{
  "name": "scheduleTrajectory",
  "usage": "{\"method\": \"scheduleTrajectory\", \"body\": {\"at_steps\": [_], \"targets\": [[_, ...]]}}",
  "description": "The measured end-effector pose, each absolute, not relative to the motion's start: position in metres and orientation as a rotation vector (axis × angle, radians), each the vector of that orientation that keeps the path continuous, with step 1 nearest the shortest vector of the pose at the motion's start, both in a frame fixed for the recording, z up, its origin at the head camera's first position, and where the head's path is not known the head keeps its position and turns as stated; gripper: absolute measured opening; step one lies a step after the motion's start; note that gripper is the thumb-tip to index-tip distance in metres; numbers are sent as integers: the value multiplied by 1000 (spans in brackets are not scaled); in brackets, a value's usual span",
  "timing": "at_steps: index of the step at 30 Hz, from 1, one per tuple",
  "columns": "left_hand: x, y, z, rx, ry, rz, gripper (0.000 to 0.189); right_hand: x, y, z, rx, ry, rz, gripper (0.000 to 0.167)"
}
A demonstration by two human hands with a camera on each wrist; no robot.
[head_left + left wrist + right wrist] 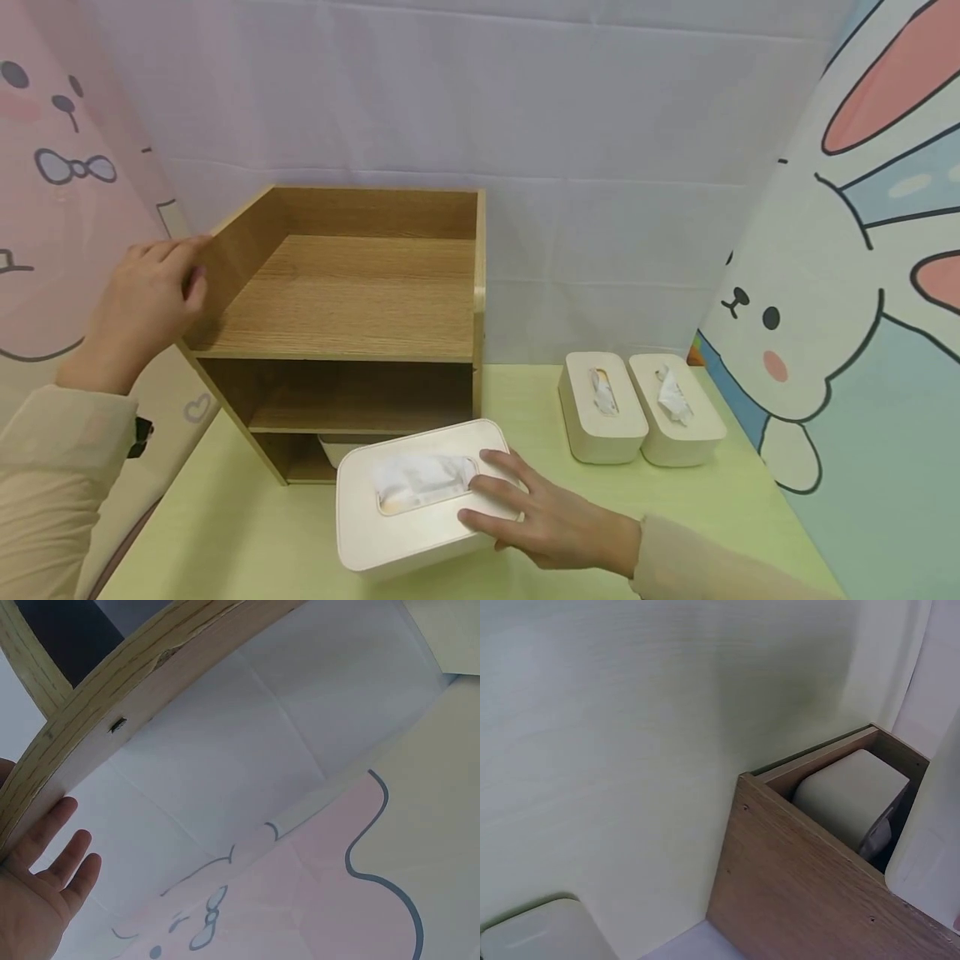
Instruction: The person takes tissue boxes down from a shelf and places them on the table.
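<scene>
My left hand (150, 300) grips the upper left edge of a wooden desktop shelf (375, 292). In the left wrist view, its fingers lie against the outer face of the side panel (150, 682). In front of the shelf, my right hand (551, 517) holds a white tissue box (405, 537) by its right end, fingers spread over the top. That box is tilted, and a tissue shows in its oval slot. Another tissue box (851, 795) sits in the shelf's lowest compartment, mostly hidden behind the held one in the head view.
Two more tissue boxes, one on the left (603, 442) and one on the right (682, 450), stand side by side on the pale green table (225, 542). A white cloth (600, 167) hangs behind. Cartoon-printed panels flank both sides, with a rabbit (795, 317) at right.
</scene>
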State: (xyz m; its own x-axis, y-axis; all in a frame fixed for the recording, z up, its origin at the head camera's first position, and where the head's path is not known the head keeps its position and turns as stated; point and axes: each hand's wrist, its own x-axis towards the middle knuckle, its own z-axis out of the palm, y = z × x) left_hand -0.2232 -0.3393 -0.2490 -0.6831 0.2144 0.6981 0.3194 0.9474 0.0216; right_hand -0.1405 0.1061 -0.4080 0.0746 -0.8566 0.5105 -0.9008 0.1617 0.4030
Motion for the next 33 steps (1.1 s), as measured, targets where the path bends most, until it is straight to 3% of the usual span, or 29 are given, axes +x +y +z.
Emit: {"method": "scheduleTrajectory", "body": {"at_steps": [18,33], "targets": [[-222,-340,-248,-371,-2354,-186,35,-137,159,-440,1650,-1898,186,44],[-223,-339,-248,-366,-2364,-193,35,-136,203,-470,1560,-2001,276,39]]}}
